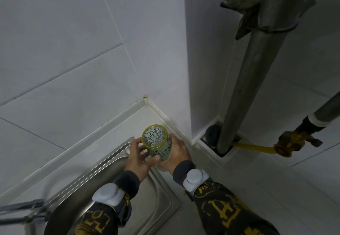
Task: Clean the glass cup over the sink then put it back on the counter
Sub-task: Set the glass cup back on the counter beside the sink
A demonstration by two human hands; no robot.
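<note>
Over the right-hand rim of the stainless steel sink (103, 176), near the corner where the white tiled walls meet, a clear textured glass cup with a yellow rim (156, 142) is held off every surface, tilted with its open mouth toward the camera. Part of it hangs above the pale counter (202, 207) strip just right of the sink's flat ledge.

Step in hand, as judged: the cup is either being brought to the basin or carried away from it. No water, sponge or cloth is visible, and whether the glass is wet cannot be told. A dark blurred fitting at the lower left edge may be the tap; this is not confirmed.

Grip, right hand (177, 152): closed around the lower body of the cup from the right, palm against the glass. It carries the load.

Grip, left hand (138, 156): narrow, thumb pressed to the near side wall, fingers (135, 143) curled by the rim on the left. It touches and steadies the cup, and appears placed to rub or turn it.

Next move, as judged: if cleaning is pending, the cup must shift left until fully over the basin. If cleaning is complete, it must be righted and set upright on the counter to the right, clear of the grey vertical pipe (248, 78) and the brass valve (292, 142).
</note>
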